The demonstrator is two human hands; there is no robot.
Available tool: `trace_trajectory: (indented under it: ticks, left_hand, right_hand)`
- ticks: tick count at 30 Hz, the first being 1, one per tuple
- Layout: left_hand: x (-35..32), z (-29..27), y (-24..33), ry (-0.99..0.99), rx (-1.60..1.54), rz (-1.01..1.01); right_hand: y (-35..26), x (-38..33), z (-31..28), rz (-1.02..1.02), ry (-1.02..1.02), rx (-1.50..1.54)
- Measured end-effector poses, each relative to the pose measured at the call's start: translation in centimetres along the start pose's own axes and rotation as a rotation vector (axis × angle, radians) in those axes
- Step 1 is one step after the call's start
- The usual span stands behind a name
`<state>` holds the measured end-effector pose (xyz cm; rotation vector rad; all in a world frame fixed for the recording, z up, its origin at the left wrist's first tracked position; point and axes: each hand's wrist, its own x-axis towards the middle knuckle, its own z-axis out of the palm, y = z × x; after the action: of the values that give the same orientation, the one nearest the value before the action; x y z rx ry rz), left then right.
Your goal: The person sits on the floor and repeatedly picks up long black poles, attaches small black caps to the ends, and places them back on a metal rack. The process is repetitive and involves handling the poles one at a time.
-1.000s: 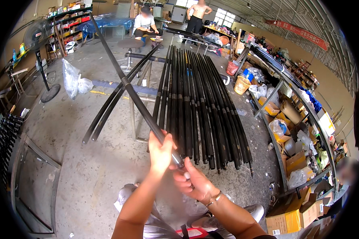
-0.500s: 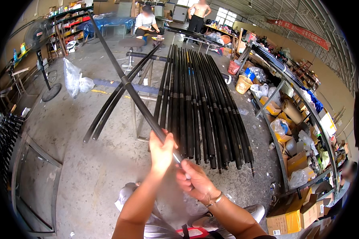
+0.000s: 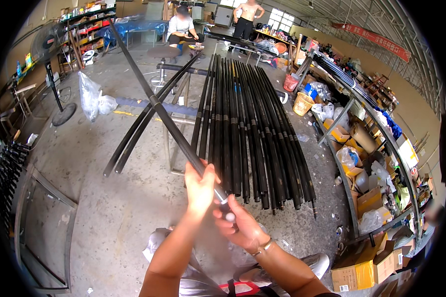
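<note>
A long black pole point(image 3: 178, 132), with a woven-looking dark grey stretch near its lower end, slants from the upper left down to my hands. My left hand point(image 3: 200, 185) is closed around it a short way above the end. At the near end my right hand point(image 3: 243, 225) has its thumb against the pole and its fingers curled beneath. A small whitish round piece point(image 3: 230, 217) shows by those fingers; whether it belongs to the pole I cannot tell. Beyond my hands, many similar black poles point(image 3: 238, 143) lie side by side on a metal stand point(image 3: 166, 143).
Two more poles point(image 3: 139, 126) cross the stand at the left. A standing fan point(image 3: 54, 94) and plastic bags point(image 3: 90, 99) are farther left. On the right runs a metal rack point(image 3: 344, 116) with cardboard boxes point(image 3: 364, 272) below it. Two people point(image 3: 183, 29) are at the back.
My right hand has turned slightly at the pole's end, and its fingers have shifted, so the whitish round piece shows more. My left hand and the pole have barely moved.
</note>
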<state>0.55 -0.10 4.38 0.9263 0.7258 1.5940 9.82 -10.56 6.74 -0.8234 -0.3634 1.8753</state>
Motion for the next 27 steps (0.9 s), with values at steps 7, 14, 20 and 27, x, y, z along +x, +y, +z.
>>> trace_trajectory:
  ticks: [7, 14, 20, 27]
  left_hand:
    - [-0.4, 0.2, 0.7, -0.033, 0.072, -0.019]
    - [-0.6, 0.5, 0.5, -0.142, 0.123, 0.008]
    - [-0.3, -0.2, 0.6, -0.223, 0.156, -0.093]
    - [0.0, 0.3, -0.5, -0.315, 0.166, -0.18]
  right_hand:
    - [0.7, 0.0, -1.4, 0.027, 0.003, 0.129]
    - [1.4, -0.2, -2.2, -0.011, -0.001, 0.223]
    - [1.7, -0.6, -2.4, -0.023, -0.08, 0.131]
    - [2.5, -0.3, -1.9, -0.142, 0.052, 0.018]
